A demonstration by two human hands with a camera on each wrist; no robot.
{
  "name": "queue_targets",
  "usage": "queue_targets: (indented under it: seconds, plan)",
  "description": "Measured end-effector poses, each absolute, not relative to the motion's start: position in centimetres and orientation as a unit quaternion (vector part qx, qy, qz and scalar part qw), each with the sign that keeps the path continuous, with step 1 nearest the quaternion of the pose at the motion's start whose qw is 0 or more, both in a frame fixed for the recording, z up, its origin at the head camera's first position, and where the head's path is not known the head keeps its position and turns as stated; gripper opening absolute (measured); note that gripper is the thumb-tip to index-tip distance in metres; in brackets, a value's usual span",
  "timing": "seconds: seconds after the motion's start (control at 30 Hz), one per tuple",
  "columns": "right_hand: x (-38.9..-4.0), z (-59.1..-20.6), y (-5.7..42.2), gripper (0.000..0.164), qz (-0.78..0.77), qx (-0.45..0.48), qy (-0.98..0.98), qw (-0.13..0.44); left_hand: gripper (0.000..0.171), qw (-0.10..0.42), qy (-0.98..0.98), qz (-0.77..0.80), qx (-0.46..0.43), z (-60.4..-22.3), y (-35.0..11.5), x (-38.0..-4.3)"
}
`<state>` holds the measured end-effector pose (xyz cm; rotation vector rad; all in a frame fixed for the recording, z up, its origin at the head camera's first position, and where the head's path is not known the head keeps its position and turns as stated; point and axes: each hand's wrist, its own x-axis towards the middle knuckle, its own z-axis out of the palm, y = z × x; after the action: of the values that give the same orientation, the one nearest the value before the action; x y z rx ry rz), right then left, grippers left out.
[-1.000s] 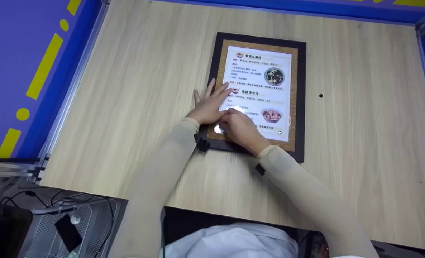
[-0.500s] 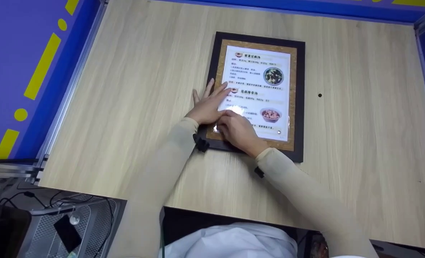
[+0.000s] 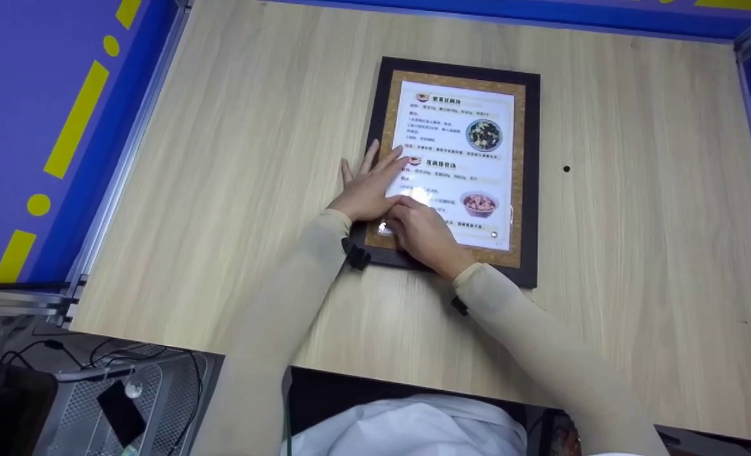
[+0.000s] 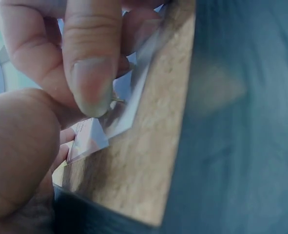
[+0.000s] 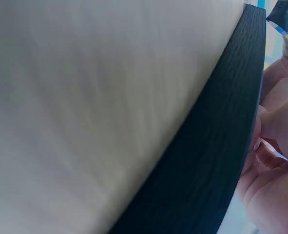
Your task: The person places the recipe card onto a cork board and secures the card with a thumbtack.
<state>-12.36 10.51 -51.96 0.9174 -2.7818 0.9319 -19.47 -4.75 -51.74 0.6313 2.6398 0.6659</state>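
A laminated recipe sheet [image 3: 446, 136] with printed text and two bowl pictures lies on a cork board [image 3: 520, 190] in a black frame [image 3: 530, 158]. My left hand [image 3: 368, 193] lies with fingers spread over the sheet's left edge and the frame. Beside its thumb, my right hand [image 3: 427, 231] is curled near the sheet's lower left corner. From under a fingertip in the left wrist view pokes the thin metal shaft of a pushpin [image 4: 117, 100]; its head is hidden by the fingers. Another small round pin [image 3: 494, 234] sits at the sheet's lower right corner.
The board lies on a wooden table [image 3: 236, 190]. A small dark round spot [image 3: 566, 169] shows on the tabletop right of the frame. Blue panels [image 3: 52, 88] border the table. Below its front left edge are a metal mesh basket [image 3: 154, 392] and dark cables.
Both hands keep their places on the board. My right hand's fingers shift only very slightly near the lower left corner; the sheet and frame stay where they are.
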Motion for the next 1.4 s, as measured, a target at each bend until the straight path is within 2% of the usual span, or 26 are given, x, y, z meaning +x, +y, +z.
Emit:
queue_targets:
  seconds: [0.27, 0.8, 1.13, 1.4]
  plan:
    - [-12.3, -52.0, 10.5, 0.010, 0.279, 0.319, -0.905, 0.039, 0.078, 0.178, 0.929, 0.239, 0.220, -51.9, -4.7, -19.6]
    - [-11.8, -52.3, 11.2, 0.009, 0.284, 0.348, -0.892, 0.046, 0.076, 0.180, 0.928, 0.240, 0.220, -52.0, -4.6, -19.2]
    - [-10.4, -51.8, 10.8, 0.028, 0.197, 0.337, -0.920, 0.043, 0.074, 0.175, 0.930, 0.232, 0.226, -51.9, -4.5, -19.3]
    - [-10.1, -51.7, 10.4, 0.032, 0.122, 0.341, -0.930, 0.065, 0.074, 0.176, 0.926, 0.245, 0.225, -51.4, -5.0, -19.3]
